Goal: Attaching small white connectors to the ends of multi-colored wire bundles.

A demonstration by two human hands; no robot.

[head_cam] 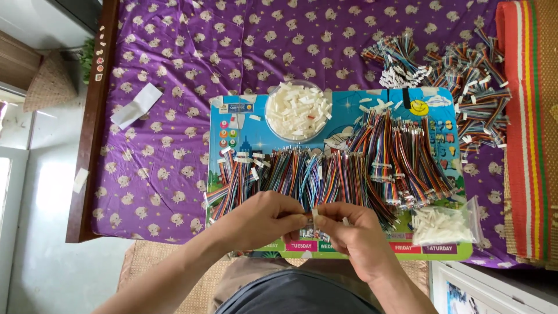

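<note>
My left hand (264, 218) and my right hand (351, 229) meet over the near edge of a colourful picture board (372, 251). Their fingertips pinch a small white connector (314, 214) with short wires between them; which hand bears it more I cannot tell. Just beyond the hands lies a wide row of multicoloured ribbon wires (325, 171). A clear round bowl of white plastic connectors (297, 111) stands at the board's far middle. A clear bag of white connectors (443, 224) lies to the right of my right hand.
A purple patterned cloth (168, 145) covers the low table. More bundled wires with white plugs (459, 75) are heaped at the far right. A folded white paper (136, 106) lies at the left. A red striped mat (526, 128) borders the right side.
</note>
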